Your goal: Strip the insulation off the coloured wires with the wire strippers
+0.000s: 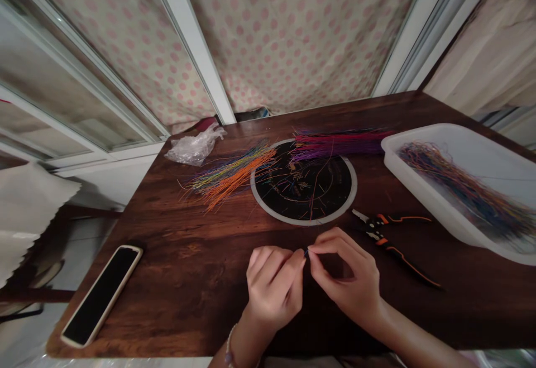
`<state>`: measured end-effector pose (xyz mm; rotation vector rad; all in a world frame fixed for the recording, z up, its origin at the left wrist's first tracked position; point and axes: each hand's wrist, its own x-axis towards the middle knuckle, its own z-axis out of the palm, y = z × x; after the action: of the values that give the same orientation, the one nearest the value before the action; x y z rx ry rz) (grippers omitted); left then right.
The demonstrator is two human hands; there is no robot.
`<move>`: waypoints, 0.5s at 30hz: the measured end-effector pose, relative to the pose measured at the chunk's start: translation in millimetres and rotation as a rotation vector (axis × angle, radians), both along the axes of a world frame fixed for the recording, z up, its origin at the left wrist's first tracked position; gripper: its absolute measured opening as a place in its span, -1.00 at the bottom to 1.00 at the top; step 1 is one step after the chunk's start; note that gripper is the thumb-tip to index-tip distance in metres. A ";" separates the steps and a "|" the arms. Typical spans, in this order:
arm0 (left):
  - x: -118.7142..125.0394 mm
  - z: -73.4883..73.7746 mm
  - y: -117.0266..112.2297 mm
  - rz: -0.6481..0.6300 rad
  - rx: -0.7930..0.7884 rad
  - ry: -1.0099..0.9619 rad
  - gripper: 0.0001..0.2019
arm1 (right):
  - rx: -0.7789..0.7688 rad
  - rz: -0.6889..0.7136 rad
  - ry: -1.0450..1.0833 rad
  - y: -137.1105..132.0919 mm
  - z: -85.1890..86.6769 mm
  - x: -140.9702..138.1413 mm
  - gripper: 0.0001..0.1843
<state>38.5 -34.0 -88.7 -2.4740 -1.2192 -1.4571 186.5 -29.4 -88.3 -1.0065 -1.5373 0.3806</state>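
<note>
My left hand (275, 284) and my right hand (347, 270) meet fingertip to fingertip above the near part of the table. Between them shows a short bit of thin blue wire (306, 253), pinched by both; most of it is hidden by the fingers. Just beyond lies a round black mat (335, 189) with a pale rim and small wire bits scattered over it. Orange, yellow and blue wires (238, 175) lie in a bundle at its left edge. Red and purple wires (343, 143) are bunched across its far edge. Pliers (383, 228) with black and orange handles rest open to the right of my hands.
A white plastic tub (435, 206) with a tangle of coloured wires (464, 189) stands on the right. At the left front lies a phone (103, 295). A crumpled clear plastic bag (196, 144) sits at the far left, near the dotted curtain (293, 38).
</note>
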 end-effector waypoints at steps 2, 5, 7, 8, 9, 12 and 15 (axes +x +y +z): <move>1.3 0.2 -1.7 -0.026 0.008 -0.008 -0.82 | -0.021 0.001 0.056 -2.3 -0.7 -3.0 -0.82; 1.9 1.8 -3.6 -0.068 -0.030 -0.063 -0.82 | -0.054 0.017 0.133 -5.8 -2.3 -5.8 -0.83; 1.2 4.1 -4.1 -0.121 -0.138 -0.158 -0.82 | -0.066 0.031 0.169 -7.6 -3.0 -6.1 -0.82; 0.7 5.6 -4.0 -0.157 -0.215 -0.216 -0.82 | -0.069 0.037 0.181 -8.3 -3.3 -5.9 -0.82; 0.2 7.1 -3.8 -0.192 -0.294 -0.273 -0.83 | -0.071 0.042 0.192 -8.8 -3.5 -5.5 -0.81; -0.9 10.2 -2.7 -0.252 -0.455 -0.392 -0.84 | -0.071 0.059 0.214 -9.1 -4.4 -4.4 -0.77; -1.7 9.6 -2.3 -0.277 -0.497 -0.455 -0.86 | -0.065 0.078 0.220 -8.2 -5.5 -4.4 -0.76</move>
<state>36.8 -36.3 -79.1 -2.8066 -1.5139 -2.1036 182.1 -37.6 -93.8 -0.9234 -1.3752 0.5801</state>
